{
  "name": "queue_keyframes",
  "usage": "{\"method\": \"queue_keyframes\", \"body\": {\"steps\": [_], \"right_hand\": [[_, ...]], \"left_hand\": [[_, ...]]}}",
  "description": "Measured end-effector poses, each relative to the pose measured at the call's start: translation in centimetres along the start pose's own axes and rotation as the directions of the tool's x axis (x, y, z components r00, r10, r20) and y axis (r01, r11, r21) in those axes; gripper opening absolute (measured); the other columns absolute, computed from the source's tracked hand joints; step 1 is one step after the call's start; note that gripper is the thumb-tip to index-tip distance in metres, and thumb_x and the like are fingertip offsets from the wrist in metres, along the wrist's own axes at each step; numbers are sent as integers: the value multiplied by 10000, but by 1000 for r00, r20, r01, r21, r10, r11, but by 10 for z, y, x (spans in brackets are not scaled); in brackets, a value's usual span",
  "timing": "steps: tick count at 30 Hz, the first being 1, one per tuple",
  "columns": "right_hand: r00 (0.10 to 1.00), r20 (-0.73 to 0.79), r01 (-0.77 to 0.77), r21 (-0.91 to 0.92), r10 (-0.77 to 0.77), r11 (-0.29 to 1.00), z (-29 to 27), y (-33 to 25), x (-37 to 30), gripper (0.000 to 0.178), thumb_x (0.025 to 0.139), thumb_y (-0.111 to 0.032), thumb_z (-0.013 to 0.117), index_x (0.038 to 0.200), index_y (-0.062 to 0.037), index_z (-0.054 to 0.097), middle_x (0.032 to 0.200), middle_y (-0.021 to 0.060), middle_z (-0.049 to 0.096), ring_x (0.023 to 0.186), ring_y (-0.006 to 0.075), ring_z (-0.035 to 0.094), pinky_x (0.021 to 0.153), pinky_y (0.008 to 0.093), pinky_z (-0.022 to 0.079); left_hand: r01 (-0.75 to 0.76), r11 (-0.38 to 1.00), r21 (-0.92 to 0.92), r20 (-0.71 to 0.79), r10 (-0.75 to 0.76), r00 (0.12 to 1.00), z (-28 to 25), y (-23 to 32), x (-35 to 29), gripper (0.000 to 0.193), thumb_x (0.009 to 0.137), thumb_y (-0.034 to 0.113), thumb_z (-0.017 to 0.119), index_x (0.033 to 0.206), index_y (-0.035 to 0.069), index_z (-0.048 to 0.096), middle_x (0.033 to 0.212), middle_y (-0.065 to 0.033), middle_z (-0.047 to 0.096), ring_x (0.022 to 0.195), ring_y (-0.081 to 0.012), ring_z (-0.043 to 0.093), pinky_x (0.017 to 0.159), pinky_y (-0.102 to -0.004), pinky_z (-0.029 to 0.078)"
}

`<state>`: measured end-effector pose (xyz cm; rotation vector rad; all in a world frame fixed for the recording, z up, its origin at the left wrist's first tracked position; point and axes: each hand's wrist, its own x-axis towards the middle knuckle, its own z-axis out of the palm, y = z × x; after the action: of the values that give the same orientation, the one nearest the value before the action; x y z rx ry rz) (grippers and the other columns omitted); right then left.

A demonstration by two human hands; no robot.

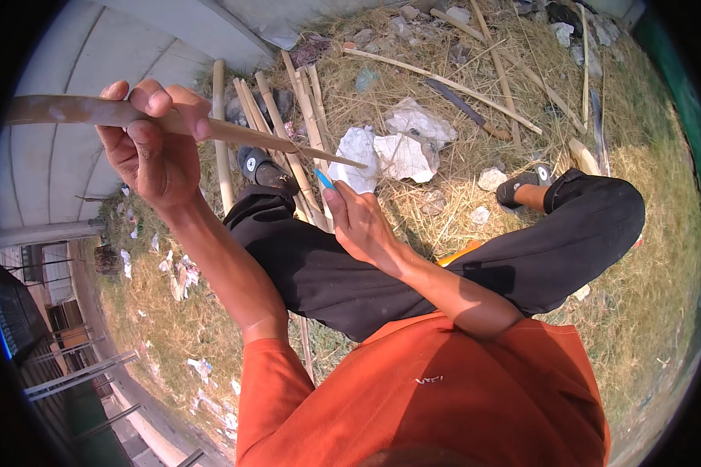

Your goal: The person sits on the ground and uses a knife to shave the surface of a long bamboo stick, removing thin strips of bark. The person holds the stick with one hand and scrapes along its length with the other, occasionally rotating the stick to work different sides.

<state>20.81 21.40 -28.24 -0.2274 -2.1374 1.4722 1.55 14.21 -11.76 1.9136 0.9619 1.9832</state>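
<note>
The fingers of the left hand [162, 165] are curled tightly around a long wooden strip [249, 135] near its wide end, while the fingers of the right hand [360, 222] are folded around a small blue tool [324, 179] whose kind I cannot tell. The strip is held up in the air, pointing right, its thin tip above the right thumb in this view; beyond it, more sticks [302, 95] lie by a dark shoe [268, 168], with white rocks [405, 157] and a long knife [452, 98] on dry grass [463, 210]
</note>
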Motion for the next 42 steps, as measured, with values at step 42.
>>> {"method": "queue_keyframes", "body": {"steps": [42], "right_hand": [[975, 73, -208, -36, 210, 978, -52, -45, 42, 494, 1021, -330, 306, 784, 46, 524, 598, 260, 495, 599, 435, 523, 599, 505, 387]], "left_hand": [[7, 993, 120, -125, 8, 992, 24, -24, 23, 375, 960, 95, 515, 1293, -59, 438, 1064, -181, 639, 703, -254, 632, 655, -358, 509]]}}
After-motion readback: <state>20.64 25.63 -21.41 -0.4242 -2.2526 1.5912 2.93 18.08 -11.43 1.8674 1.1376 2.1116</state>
